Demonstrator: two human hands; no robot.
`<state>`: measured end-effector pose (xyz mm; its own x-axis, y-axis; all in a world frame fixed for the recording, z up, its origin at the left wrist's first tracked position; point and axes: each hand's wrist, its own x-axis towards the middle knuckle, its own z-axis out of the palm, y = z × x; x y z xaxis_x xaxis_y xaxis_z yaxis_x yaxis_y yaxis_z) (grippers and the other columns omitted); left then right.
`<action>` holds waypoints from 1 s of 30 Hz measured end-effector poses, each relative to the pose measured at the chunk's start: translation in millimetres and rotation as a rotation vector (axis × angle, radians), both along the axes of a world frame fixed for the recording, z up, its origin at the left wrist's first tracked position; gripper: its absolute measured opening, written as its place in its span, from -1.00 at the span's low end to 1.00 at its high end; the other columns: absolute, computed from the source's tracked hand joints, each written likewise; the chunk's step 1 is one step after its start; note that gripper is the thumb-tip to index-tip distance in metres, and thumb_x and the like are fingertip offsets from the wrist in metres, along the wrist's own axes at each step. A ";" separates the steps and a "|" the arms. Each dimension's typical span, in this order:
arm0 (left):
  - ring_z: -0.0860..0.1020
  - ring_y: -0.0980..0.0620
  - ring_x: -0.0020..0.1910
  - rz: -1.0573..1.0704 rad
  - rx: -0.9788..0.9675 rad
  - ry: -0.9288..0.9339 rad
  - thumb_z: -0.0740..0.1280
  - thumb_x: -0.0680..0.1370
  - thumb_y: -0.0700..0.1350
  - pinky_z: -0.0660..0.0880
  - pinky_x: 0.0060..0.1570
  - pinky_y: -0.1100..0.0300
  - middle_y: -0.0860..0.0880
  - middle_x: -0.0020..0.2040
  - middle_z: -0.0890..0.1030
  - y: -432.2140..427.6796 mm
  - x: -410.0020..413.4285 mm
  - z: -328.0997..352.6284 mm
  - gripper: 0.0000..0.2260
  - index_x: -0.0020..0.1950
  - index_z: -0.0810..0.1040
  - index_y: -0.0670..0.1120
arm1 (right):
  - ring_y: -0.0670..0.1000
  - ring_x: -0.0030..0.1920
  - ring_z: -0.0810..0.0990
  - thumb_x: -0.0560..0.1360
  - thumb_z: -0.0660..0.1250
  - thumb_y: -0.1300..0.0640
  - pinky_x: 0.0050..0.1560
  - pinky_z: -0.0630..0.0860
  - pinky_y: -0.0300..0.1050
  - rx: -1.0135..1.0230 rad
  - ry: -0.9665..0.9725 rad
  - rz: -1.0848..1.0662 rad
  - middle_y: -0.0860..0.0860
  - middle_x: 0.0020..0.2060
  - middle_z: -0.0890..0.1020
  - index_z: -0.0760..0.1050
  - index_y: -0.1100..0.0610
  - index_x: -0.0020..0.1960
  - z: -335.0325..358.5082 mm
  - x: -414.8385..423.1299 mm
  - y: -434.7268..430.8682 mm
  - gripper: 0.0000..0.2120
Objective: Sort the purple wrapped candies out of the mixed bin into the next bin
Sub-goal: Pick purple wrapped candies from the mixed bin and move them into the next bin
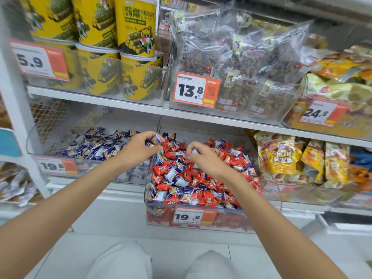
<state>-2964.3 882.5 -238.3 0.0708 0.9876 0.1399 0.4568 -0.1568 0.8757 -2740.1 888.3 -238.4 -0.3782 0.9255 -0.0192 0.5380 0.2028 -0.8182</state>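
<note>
Your left fingers (pixel 150 137) clamp purple candies (pixel 156 139) above the wall between bins. Your right hand (pixel 203 158) pinches a wrapper low over the mixed bin (pixel 161 215), clear of its edges.

Two hands (pixel 141 148), two candy bins (pixel 159 216), five price tags (pixel 196 90), six yellow tubs (pixel 136 27).

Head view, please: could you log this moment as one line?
left hand: holds purple wrapped candy | right hand: picking in clear mixed bin | purple-candy bin: left

arms: bare, no sleeves | left hand (pixel 138 150) | right hand (pixel 207 160) | trousers (pixel 124 260): light grey
</note>
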 end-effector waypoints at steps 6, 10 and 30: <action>0.51 0.18 0.04 -0.027 0.002 0.029 0.39 0.54 -0.19 0.33 -0.09 0.49 0.05 0.14 0.58 -6.7 5.5 5.8 -0.88 0.05 0.61 -0.05 | 0.04 -0.18 0.36 0.42 0.50 0.01 -0.20 0.32 -0.03 0.152 -0.384 0.179 0.04 -0.15 0.45 0.34 0.13 -0.12 -32.7 -22.1 -2.9 -0.65; 0.50 0.29 -0.07 -0.067 -0.010 0.043 0.39 0.55 -0.18 0.35 -0.14 0.45 0.16 0.08 0.54 -11.4 3.2 7.2 -0.90 0.03 0.60 -0.02 | -0.06 -0.35 0.27 0.49 0.43 0.20 -0.30 0.27 -0.13 0.080 -0.135 0.059 -0.02 -0.28 0.31 0.21 0.07 -0.18 -12.0 8.5 2.1 -0.64; 0.36 -0.02 -0.32 -0.244 -0.099 0.727 0.48 0.45 0.06 0.29 -0.30 0.11 -0.04 -0.33 0.38 12.9 77.8 -21.7 -0.64 -0.27 0.37 -0.10 | -0.23 -0.36 0.48 0.57 0.34 0.07 -0.36 0.37 -0.37 0.075 0.211 -0.236 -0.04 -0.11 0.54 0.34 0.06 0.46 -8.4 75.8 -16.5 -0.52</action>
<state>-2886.5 895.4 -260.0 0.3283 0.9378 -0.1131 0.8850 -0.2635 0.3838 -2664.3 871.8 -246.8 -0.1414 0.9840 0.1081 0.3973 0.1564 -0.9043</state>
